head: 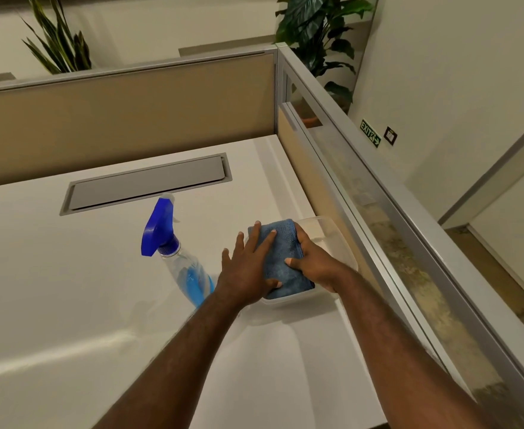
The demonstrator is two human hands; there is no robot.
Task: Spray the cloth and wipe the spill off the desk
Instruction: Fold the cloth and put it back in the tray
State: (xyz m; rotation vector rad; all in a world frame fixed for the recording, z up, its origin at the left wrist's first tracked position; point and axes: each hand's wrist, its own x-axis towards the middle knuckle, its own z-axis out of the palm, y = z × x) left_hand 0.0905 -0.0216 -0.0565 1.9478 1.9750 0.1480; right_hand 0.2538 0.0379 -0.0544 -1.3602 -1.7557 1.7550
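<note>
Both hands on the folded blue cloth (pixel 280 258) in a clear tub (pixel 331 235): left hand (pixel 248 267) fingers spread flat, right hand (pixel 311 263) gripping its edge, I think. Spray bottle (pixel 174 252) just beside.

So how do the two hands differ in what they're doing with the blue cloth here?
The left hand lies flat on top of the blue cloth, fingers spread and pressing down; the right hand wraps the cloth's right edge, thumb on top and fingers curled out of sight. The left hand sits nearer the spray bottle, the right nearer the partition. Both touch the cloth, which lies in a clear container.
</note>
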